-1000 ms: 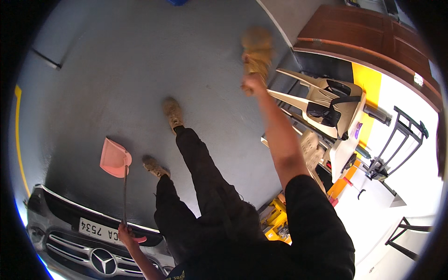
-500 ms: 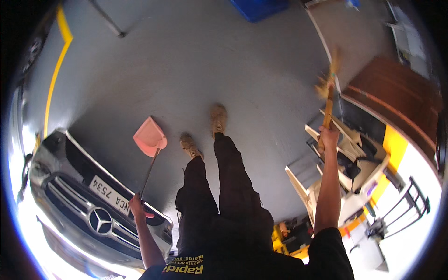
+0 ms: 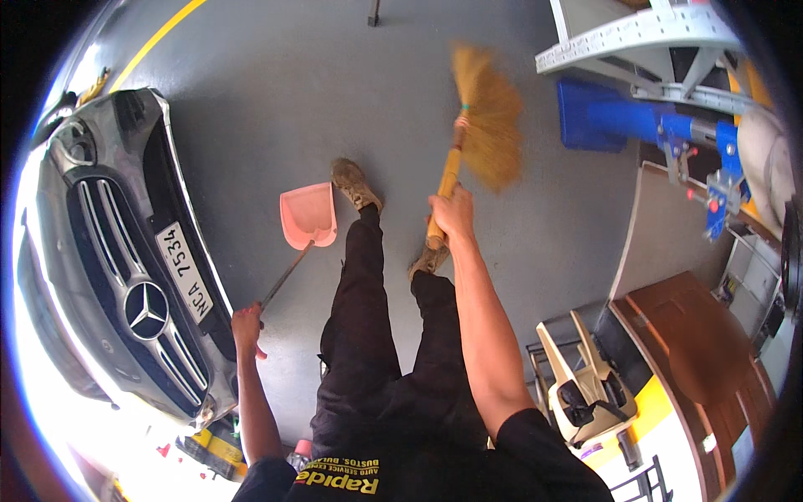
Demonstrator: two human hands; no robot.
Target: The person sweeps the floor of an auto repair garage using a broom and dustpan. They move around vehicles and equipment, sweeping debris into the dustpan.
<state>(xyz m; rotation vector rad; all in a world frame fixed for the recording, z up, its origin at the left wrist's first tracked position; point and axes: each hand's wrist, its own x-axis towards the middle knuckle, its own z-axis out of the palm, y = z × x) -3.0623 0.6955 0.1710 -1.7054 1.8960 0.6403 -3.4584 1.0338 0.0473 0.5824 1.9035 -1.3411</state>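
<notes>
broom [image 3: 492,121] swung inward | right grip [image 3: 452,212] closed round its handle [image 3: 449,174] | left grip [image 3: 247,325] closed round pink dustpan [image 3: 308,211] pole [image 3: 287,277]

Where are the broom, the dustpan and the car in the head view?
Broom [image 3: 485,130]: head view, on its straw bristles.
Dustpan [image 3: 308,214]: head view, on its pink pan.
Car [image 3: 117,243]: head view, on its front grille.

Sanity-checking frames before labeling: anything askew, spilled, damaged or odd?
Nothing stands out. The straw broom in the right hand fans to one side, probably just its shape; the pink dustpan in the left hand looks whole.
</notes>
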